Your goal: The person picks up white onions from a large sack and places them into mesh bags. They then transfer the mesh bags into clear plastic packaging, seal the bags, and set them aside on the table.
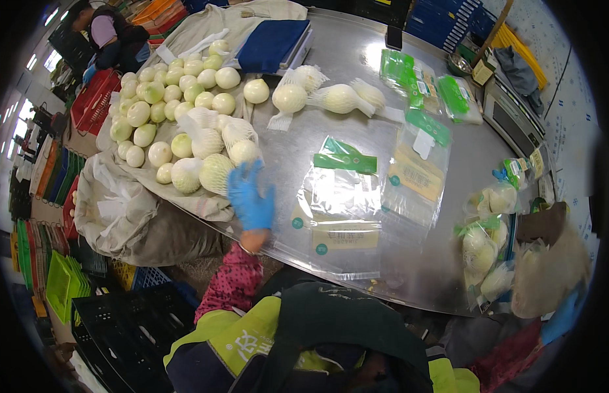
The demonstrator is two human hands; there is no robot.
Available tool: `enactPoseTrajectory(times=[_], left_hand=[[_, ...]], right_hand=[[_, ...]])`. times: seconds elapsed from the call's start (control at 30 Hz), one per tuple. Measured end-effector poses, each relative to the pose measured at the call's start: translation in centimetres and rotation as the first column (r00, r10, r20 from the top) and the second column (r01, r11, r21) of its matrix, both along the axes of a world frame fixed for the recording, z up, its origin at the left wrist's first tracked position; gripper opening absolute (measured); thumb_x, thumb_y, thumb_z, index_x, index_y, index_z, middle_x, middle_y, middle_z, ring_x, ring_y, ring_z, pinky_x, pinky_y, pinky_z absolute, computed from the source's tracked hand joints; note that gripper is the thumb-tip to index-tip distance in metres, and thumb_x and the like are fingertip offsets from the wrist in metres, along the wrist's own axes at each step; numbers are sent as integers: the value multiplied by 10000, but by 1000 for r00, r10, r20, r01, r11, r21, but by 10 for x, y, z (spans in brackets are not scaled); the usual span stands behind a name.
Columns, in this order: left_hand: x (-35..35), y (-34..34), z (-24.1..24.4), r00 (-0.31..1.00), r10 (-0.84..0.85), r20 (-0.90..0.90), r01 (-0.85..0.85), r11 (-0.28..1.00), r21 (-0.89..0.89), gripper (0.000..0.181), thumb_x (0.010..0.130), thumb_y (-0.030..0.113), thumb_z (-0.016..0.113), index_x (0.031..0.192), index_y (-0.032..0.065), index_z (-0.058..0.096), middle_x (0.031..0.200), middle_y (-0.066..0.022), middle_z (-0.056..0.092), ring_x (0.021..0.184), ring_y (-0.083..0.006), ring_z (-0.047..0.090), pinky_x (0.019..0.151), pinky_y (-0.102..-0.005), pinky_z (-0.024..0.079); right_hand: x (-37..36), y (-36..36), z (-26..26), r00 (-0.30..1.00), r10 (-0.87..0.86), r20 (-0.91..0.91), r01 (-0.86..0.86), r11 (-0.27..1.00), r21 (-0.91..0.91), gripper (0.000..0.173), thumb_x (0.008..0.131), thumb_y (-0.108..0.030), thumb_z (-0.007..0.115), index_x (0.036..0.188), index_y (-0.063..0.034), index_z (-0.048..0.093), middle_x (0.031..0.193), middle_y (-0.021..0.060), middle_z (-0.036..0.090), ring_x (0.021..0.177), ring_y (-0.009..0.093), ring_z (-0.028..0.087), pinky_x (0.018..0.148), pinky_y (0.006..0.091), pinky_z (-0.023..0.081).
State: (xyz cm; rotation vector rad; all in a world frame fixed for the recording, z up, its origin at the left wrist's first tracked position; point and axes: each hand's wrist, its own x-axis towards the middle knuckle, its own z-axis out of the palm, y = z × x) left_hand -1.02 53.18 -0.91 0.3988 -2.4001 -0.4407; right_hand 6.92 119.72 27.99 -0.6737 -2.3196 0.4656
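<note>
My left hand (251, 196) wears a blue glove, its fingers spread, beside a netted onion (217, 173); contact is unclear. More onions in white mesh sleeves (204, 140) lie around it, with a pile of bare peeled onions (157, 100) behind on a beige cloth (213, 209). To its right, a clear plastic bag with a green band (345, 206) lies flat on the steel table (290, 196). My right hand (562, 314), also gloved in blue, is blurred at the lower right against a brownish-beige thing (550, 275). Whether it grips that thing cannot be told.
Bagged onions (481, 255) sit at the table's right edge. Another clear bag (415, 172), netted onions (340, 98) and stacked green-topped bags (407, 73) lie further back. A blue cloth (272, 46) covers a device. A co-worker (113, 39) stands by a red crate (94, 100).
</note>
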Motion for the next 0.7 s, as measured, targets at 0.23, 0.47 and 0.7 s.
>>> enactPoseTrajectory(times=[0.23,0.47,0.7], left_hand=[[-24,-89,-34,833,450,322,-440,891,-107,924,579,415,844,1375,190,433,1391,-122,389,1223,-431,364,1004,-500,385],[-15,-121,-56,978,206,33,-209,961,182,692,647,224,798,1283,130,544,1337,-160,460,1208,-366,443,1027,-452,387],[16,-46,-11,955,-53,-291,268,-261,928,559,918,207,566,1424,72,370,1346,-123,476,1160,-296,535,933,-458,490]], right_hand=[[-24,-97,-95,952,108,-285,-84,992,97,363,939,-100,499,1275,35,537,1285,149,528,1089,215,565,964,327,439],[-65,-295,-216,914,300,-273,-400,548,-735,284,888,-52,602,1165,4,574,989,53,599,872,153,580,766,293,495],[-52,-367,-270,698,690,-191,-528,316,-788,560,865,57,484,1408,-32,376,1277,152,521,1135,192,524,935,304,442]])
